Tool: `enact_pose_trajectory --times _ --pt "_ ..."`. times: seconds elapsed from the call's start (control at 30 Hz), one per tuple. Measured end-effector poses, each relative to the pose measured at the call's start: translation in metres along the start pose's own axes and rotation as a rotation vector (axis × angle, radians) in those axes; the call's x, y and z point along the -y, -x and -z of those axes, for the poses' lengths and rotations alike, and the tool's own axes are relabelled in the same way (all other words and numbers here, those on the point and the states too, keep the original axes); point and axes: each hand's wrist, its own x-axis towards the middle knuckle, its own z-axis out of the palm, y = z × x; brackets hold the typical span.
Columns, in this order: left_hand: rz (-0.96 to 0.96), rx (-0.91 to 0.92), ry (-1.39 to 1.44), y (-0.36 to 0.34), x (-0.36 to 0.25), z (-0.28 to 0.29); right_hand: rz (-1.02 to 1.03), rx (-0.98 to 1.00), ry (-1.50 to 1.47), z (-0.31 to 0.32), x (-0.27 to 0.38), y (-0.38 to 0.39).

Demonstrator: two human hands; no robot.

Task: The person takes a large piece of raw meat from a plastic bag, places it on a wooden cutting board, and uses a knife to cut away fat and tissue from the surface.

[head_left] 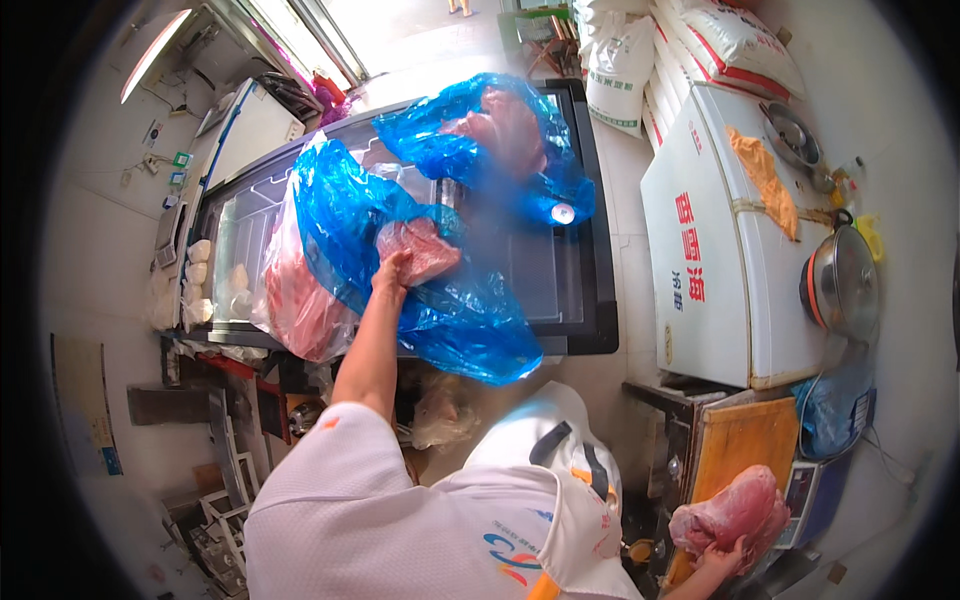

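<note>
My left hand (394, 270) reaches forward over the glass-topped case, its fingers closed on a pale pink piece of raw meat (420, 249). That piece lies amid a crumpled blue plastic bag (340, 215), which spreads over the glass and hangs past the near edge. Low on the right, my right hand (724, 560) grips the near side of a larger chunk of raw meat (733, 508) by a wooden board (745, 445). More meat (300, 300) in clear plastic sits left of the blue bag. A second blue bag (425, 145) holds meat (505, 130) farther back.
The black-framed glass case (600, 270) stands ahead. To its right is a white chest freezer (690, 240) carrying a lidded pot (845, 280), a pan (790, 135) and an orange cloth (765, 185). White sacks (725, 45) are stacked behind. A scale (815, 500) stands beside the board.
</note>
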Motion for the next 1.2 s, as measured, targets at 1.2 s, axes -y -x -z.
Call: enact_pose_trajectory --times 1.2 --pt "-1.095 0.49 -2.244 0.028 -0.031 -0.189 0.198 0.287 -0.046 -0.073 -0.002 -0.01"
